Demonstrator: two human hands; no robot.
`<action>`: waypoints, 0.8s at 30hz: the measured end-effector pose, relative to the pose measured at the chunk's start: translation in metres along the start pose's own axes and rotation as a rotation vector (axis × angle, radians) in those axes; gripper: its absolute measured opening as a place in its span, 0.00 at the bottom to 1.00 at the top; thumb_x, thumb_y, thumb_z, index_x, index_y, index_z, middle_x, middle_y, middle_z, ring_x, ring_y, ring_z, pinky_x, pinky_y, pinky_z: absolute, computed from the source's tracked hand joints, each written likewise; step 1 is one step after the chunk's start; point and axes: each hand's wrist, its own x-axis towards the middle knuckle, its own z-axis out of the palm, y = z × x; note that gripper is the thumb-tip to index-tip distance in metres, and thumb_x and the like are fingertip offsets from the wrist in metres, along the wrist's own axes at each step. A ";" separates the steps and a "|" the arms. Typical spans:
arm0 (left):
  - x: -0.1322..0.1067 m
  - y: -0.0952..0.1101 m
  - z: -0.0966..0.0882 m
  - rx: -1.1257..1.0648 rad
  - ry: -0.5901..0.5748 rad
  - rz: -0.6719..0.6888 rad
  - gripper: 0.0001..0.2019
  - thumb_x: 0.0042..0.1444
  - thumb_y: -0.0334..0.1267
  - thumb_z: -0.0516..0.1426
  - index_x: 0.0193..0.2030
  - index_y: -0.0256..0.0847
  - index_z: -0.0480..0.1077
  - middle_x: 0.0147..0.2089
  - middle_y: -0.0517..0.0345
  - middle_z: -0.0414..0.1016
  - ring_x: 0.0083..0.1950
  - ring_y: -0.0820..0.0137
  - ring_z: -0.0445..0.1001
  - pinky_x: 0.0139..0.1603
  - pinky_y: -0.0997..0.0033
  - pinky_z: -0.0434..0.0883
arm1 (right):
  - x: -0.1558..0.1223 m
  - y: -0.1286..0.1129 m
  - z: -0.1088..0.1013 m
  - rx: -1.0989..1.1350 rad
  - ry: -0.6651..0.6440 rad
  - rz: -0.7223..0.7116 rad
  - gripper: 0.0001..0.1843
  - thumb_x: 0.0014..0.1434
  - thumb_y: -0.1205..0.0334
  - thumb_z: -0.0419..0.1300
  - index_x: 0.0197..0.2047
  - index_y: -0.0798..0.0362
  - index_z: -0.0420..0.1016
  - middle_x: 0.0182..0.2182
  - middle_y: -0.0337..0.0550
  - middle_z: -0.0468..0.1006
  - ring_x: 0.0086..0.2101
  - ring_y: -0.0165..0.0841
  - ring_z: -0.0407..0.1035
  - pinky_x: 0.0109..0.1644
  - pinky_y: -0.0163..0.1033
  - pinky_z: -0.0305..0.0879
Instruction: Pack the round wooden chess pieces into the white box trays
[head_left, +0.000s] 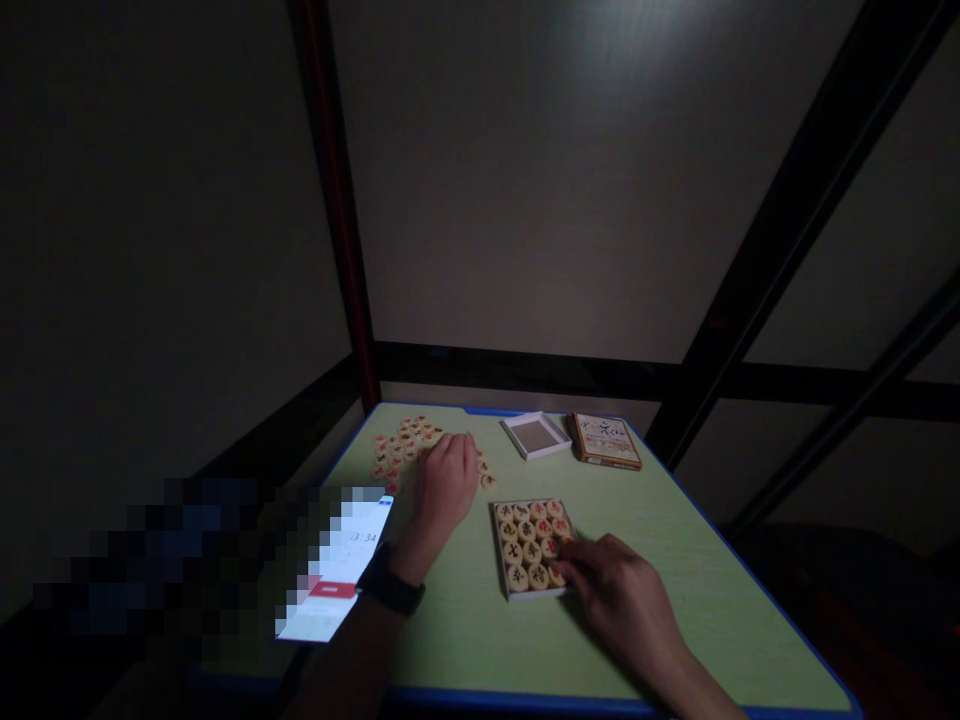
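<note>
A white shallow box (511, 590) holds rows of round Chinese chess pieces (531, 551) with black and red characters. My right hand (626, 595) is at the box's right side, its fingers pinched together on a Chinese chess piece in the lower right part. That piece is mostly covered by the fingers. Farther off, my left hand (448, 480) is closed, knuckles up, over loose Chinese chess pieces (390, 458) spread on the green table (457, 640). Its fingertips are hidden, so what it holds does not show. A dark band circles my left wrist.
An empty-looking white tray or lid (536, 436) lies at the back, beside a brown printed box (606, 441). A lit phone (337, 570), partly pixelated, is left of my left forearm. Blue edging (757, 548) borders the table, and walls rise behind it.
</note>
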 end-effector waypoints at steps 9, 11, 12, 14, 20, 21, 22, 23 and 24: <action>0.011 -0.018 -0.019 0.302 -0.363 -0.233 0.14 0.62 0.28 0.46 0.41 0.33 0.73 0.42 0.44 0.76 0.42 0.62 0.76 0.43 0.66 0.70 | 0.040 -0.009 -0.027 0.013 0.069 -0.078 0.19 0.64 0.53 0.51 0.35 0.51 0.83 0.27 0.47 0.80 0.31 0.37 0.71 0.34 0.37 0.62; 0.010 -0.021 -0.022 0.352 -0.440 -0.247 0.14 0.59 0.26 0.47 0.42 0.34 0.74 0.43 0.43 0.75 0.44 0.61 0.76 0.44 0.65 0.71 | 0.068 -0.019 -0.031 -0.022 0.010 -0.101 0.18 0.63 0.54 0.53 0.35 0.52 0.82 0.29 0.47 0.80 0.32 0.36 0.72 0.34 0.36 0.60; 0.009 -0.022 -0.023 0.373 -0.465 -0.248 0.14 0.58 0.25 0.48 0.42 0.34 0.75 0.43 0.43 0.75 0.45 0.60 0.77 0.44 0.65 0.71 | 0.083 -0.025 -0.031 -0.039 -0.029 -0.120 0.16 0.63 0.56 0.54 0.35 0.52 0.82 0.30 0.47 0.80 0.32 0.35 0.72 0.35 0.35 0.60; 0.008 -0.024 -0.025 0.407 -0.504 -0.265 0.15 0.57 0.23 0.49 0.41 0.34 0.75 0.44 0.42 0.75 0.45 0.59 0.77 0.44 0.65 0.72 | 0.113 -0.037 -0.026 -0.034 -0.143 -0.205 0.13 0.60 0.62 0.55 0.38 0.52 0.82 0.33 0.46 0.82 0.33 0.34 0.73 0.35 0.34 0.59; 0.004 -0.027 -0.029 0.401 -0.629 -0.266 0.14 0.58 0.24 0.50 0.44 0.34 0.75 0.43 0.40 0.76 0.48 0.58 0.77 0.46 0.63 0.71 | 0.178 -0.070 0.009 -0.095 -0.378 -0.405 0.14 0.55 0.70 0.55 0.40 0.51 0.81 0.36 0.43 0.83 0.37 0.33 0.75 0.35 0.31 0.58; 0.004 -0.026 -0.030 0.396 -0.642 -0.258 0.13 0.58 0.25 0.50 0.44 0.34 0.75 0.44 0.41 0.76 0.48 0.59 0.76 0.46 0.64 0.71 | 0.182 -0.075 0.014 -0.146 -0.391 -0.423 0.12 0.56 0.68 0.56 0.39 0.50 0.81 0.36 0.43 0.83 0.38 0.34 0.75 0.36 0.32 0.59; 0.004 -0.025 -0.030 0.392 -0.656 -0.256 0.13 0.59 0.26 0.50 0.44 0.34 0.74 0.44 0.41 0.77 0.48 0.59 0.76 0.46 0.64 0.71 | 0.184 -0.079 0.020 -0.177 -0.398 -0.432 0.11 0.57 0.64 0.57 0.38 0.50 0.81 0.36 0.45 0.83 0.39 0.36 0.75 0.36 0.33 0.59; 0.003 -0.024 -0.030 0.387 -0.667 -0.256 0.13 0.59 0.26 0.51 0.44 0.35 0.75 0.44 0.41 0.77 0.48 0.59 0.76 0.46 0.64 0.71 | 0.186 -0.082 0.025 -0.203 -0.398 -0.437 0.11 0.57 0.61 0.58 0.38 0.50 0.81 0.37 0.46 0.83 0.39 0.38 0.75 0.37 0.34 0.60; 0.003 -0.023 -0.031 0.381 -0.673 -0.256 0.13 0.59 0.26 0.51 0.44 0.35 0.75 0.44 0.41 0.77 0.48 0.59 0.76 0.46 0.65 0.71 | 0.186 -0.085 0.029 -0.217 -0.396 -0.438 0.11 0.56 0.59 0.58 0.38 0.50 0.81 0.37 0.48 0.83 0.40 0.39 0.75 0.37 0.35 0.61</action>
